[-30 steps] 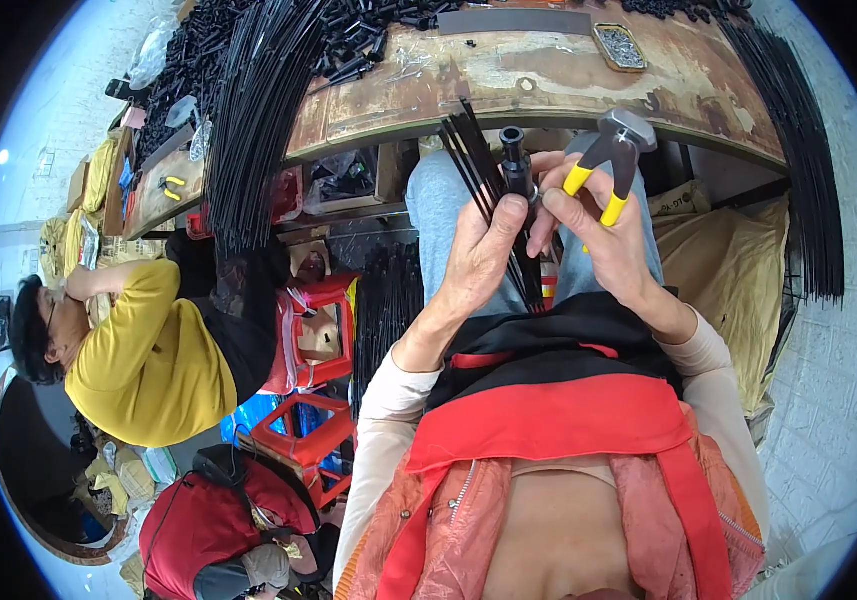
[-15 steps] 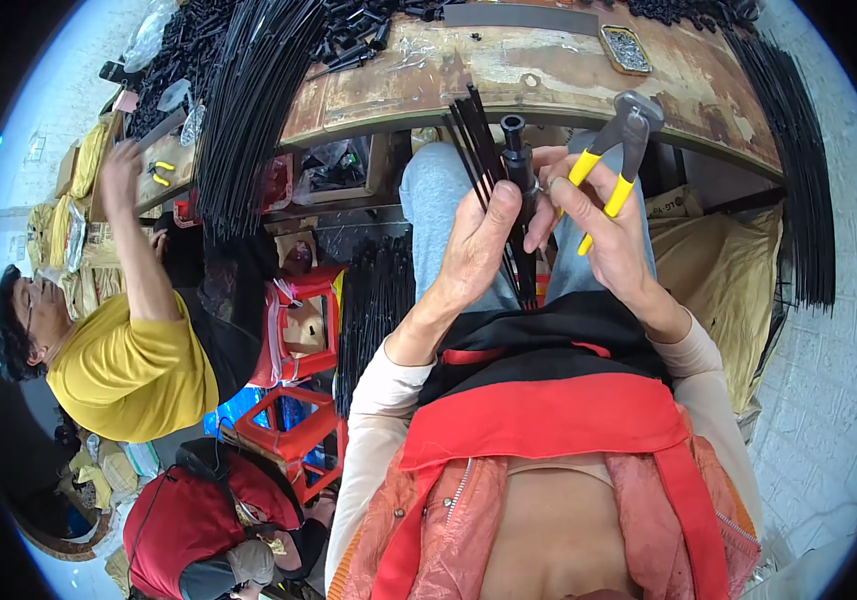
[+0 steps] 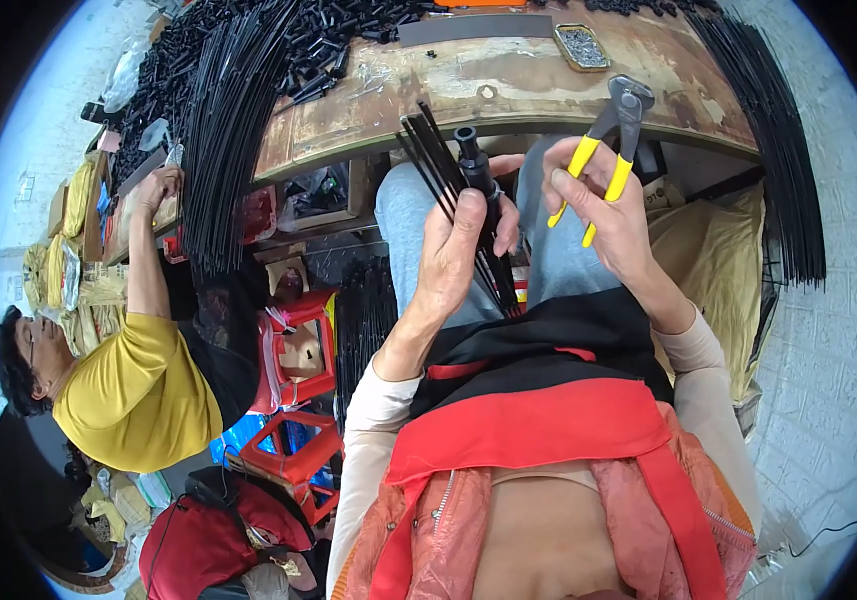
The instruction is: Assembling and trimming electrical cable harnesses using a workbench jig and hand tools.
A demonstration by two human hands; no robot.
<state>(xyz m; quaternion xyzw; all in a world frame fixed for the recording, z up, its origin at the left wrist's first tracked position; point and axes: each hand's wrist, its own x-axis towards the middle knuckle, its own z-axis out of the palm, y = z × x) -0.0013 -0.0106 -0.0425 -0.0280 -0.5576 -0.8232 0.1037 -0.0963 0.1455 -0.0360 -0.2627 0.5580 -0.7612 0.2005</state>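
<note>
My left hand (image 3: 456, 235) is closed round several thin black rods (image 3: 435, 160) and a black tubular plastic fitting (image 3: 473, 165) with a round flared top. The rods slant down toward my lap. In my right hand (image 3: 613, 215) is a pair of end-cutting pliers (image 3: 624, 110) with yellow handles, its grey head pointing up and away from me. My thumb lies against one handle, and the handles stand apart. A gap separates the right hand from the fitting. Both hands are above my knees, before the table edge.
The worn wooden table (image 3: 428, 95) bears a tin of small metal pieces (image 3: 581, 47), a grey strip (image 3: 475, 30) and heaped black parts (image 3: 333, 45). Long rod bundles hang over its edge at left (image 3: 223, 150) and right (image 3: 778, 170). A co-worker in yellow (image 3: 138, 390) sits left, near red stools (image 3: 293, 445).
My right hand with the pliers has drawn away from the fitting, opening a gap. The view has shifted slightly. The co-worker's raised hand has come down to the table.
</note>
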